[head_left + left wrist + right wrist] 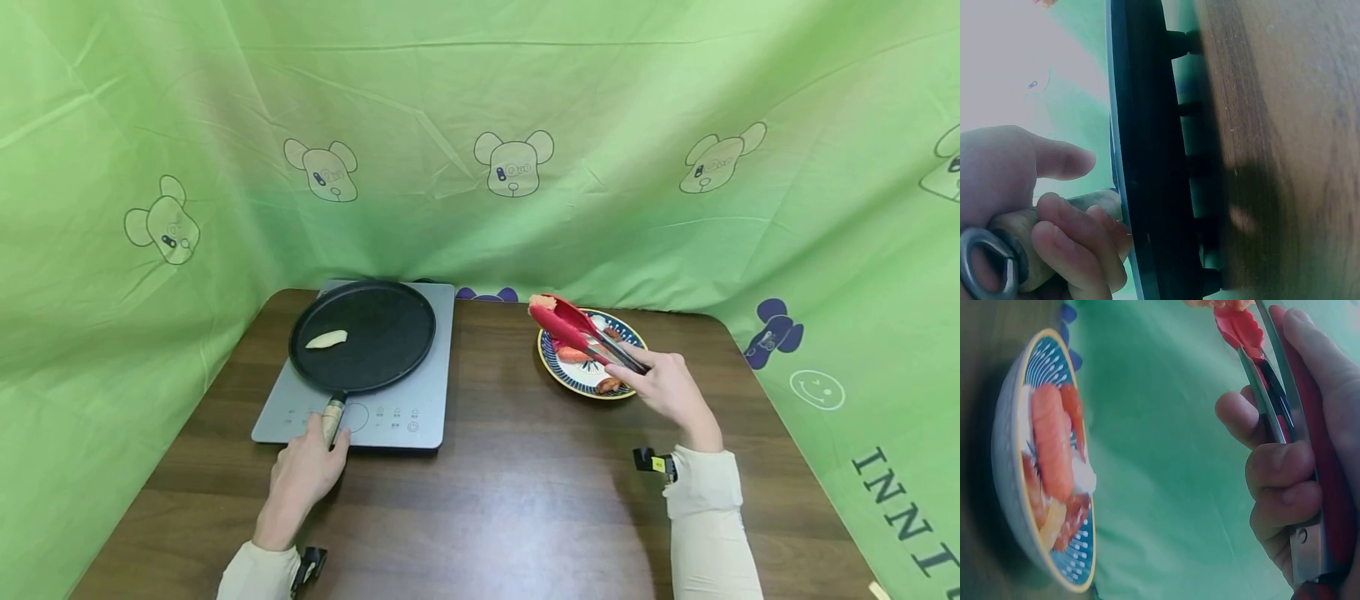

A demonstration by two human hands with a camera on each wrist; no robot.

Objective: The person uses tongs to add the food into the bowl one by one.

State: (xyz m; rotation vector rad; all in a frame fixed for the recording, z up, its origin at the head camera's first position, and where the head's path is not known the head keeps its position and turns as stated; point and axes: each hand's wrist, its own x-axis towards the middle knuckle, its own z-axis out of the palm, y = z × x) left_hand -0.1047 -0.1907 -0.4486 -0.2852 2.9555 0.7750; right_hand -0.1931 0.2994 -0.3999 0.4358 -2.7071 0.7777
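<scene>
My left hand [306,471] grips the wooden handle [332,418] of a flat black pan [382,333]. In the left wrist view its fingers [1069,240] curl round the handle, and a metal ring hangs at the end. On the pan's left half lies a pale, elongated food slice [327,339]. My right hand [667,390] holds red-tipped tongs [564,323] above a patterned plate [551,369]. An orange-tan, rough-looking food piece [543,302] is between the tong tips, up and left of the plate. A scored pink sausage [1052,444] and browned pieces [1074,519] lie on the plate.
Beneath the pan is a grey induction cooktop [429,400] with touch controls along its front. The brown wooden table [487,475] carries both cooktop and plate. A green cloth [420,100] with printed bear heads hangs behind and at both sides.
</scene>
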